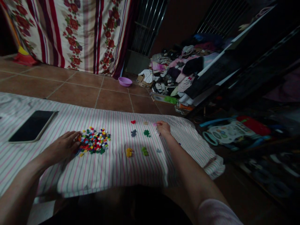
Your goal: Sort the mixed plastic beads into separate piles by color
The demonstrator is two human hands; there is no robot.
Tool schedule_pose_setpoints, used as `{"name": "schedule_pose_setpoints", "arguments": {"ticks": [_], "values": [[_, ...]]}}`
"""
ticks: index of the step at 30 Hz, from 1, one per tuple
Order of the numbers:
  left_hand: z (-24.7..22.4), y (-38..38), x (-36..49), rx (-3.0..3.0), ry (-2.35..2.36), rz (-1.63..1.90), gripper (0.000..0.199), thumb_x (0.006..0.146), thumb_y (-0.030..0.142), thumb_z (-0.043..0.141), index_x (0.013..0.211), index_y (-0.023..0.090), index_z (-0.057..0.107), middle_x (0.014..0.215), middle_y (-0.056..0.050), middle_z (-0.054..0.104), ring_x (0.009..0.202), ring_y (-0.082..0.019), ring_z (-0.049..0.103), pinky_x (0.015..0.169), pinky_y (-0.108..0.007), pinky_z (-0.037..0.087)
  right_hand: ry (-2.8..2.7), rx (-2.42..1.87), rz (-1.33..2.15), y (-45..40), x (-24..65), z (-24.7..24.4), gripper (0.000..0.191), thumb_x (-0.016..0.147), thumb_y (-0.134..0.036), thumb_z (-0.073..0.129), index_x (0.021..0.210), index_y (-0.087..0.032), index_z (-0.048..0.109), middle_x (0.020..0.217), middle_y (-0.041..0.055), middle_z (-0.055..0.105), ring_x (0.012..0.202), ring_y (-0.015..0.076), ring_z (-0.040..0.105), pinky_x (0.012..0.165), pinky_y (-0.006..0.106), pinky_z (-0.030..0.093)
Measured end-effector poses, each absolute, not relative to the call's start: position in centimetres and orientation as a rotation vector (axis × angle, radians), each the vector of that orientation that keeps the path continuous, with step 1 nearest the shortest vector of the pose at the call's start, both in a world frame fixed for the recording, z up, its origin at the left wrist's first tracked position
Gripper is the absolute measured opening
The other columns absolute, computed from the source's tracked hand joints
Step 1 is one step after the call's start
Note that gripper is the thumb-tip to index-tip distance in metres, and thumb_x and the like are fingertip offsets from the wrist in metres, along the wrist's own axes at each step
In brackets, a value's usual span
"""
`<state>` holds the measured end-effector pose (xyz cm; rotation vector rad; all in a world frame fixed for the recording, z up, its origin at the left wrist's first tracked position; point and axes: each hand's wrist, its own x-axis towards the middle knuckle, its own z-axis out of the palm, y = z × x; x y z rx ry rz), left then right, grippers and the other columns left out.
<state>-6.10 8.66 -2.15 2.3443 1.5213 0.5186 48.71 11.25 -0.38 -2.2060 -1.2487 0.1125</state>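
Note:
A heap of small multicoloured plastic pieces lies on a striped cloth. At its left edge rests my left hand, fingers stretched out and touching the pieces. My right hand is at the far right, fingertips pinched together beside a few pink pieces; what is between them is too small to make out. Sorted by colour nearby are red pieces, beige pieces, dark grey pieces, dark green pieces, yellow pieces, lime green pieces and light grey pieces.
A dark-screened phone or tablet lies on the cloth at the left. Beyond it, a purple basin stands on the tiled floor near a flowered curtain. Clothes are heaped at the back right.

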Motion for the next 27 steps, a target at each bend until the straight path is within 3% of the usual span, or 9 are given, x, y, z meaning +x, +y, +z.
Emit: {"name": "schedule_pose_setpoints", "arguments": {"ticks": [11,18,27], "values": [[0.6,7.8,-5.0,2.358,1.506,0.387,0.051,0.090,0.036,0.032,0.126,0.014,0.061,0.123,-0.015,0.066,0.116,-0.027,0.060,0.105,-0.044,0.048,-1.438,-2.132,0.129,10.1,42.7,2.0,0.027,0.076,-0.014,0.054,0.086,-0.022,0.078,0.090,0.0043,0.078,0.090,0.0205,0.071,0.088,0.031,0.052],[0.5,7.6,-5.1,2.409,1.461,0.381,0.043,0.091,0.032,0.036,0.122,0.017,0.062,0.119,-0.013,0.066,0.111,-0.024,0.061,0.102,-0.041,0.049,-1.727,-1.836,0.344,9.7,35.6,2.4,0.025,0.077,-0.016,0.056,0.085,-0.024,0.078,0.090,0.0020,0.078,0.087,0.0199,0.071,0.085,0.032,0.054],[1.0,6.9,-5.5,2.362,1.463,0.378,0.047,0.088,0.032,0.040,0.126,0.015,0.061,0.127,-0.015,0.064,0.121,-0.027,0.057,0.107,-0.043,0.045,-1.977,-1.578,0.506,9.0,26.3,1.7,0.023,0.082,-0.016,0.058,0.090,-0.024,0.078,0.092,0.0037,0.076,0.084,0.0183,0.067,0.080,0.030,0.050]]}}
